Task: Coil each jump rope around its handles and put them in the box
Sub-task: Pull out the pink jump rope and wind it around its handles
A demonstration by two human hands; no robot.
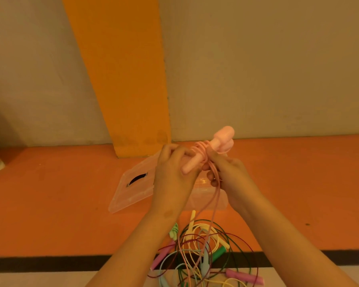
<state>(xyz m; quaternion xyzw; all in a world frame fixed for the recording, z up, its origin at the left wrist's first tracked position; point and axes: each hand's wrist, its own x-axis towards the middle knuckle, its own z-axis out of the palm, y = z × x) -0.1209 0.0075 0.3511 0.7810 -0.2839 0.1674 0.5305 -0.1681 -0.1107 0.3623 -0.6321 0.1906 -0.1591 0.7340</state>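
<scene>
My left hand grips the two pink handles of a jump rope, held together above the floor. Several turns of the pink rope wrap around the handles. My right hand pinches the pink cord just below the coil; the loose cord hangs down to the floor. A clear plastic box sits on the orange floor behind my hands, largely hidden by them. Its lid lies beside it on the left.
A tangle of other jump ropes in green, yellow, blue and magenta lies on the floor between my forearms. An orange pillar and beige wall stand behind the box. A black stripe crosses the floor near me.
</scene>
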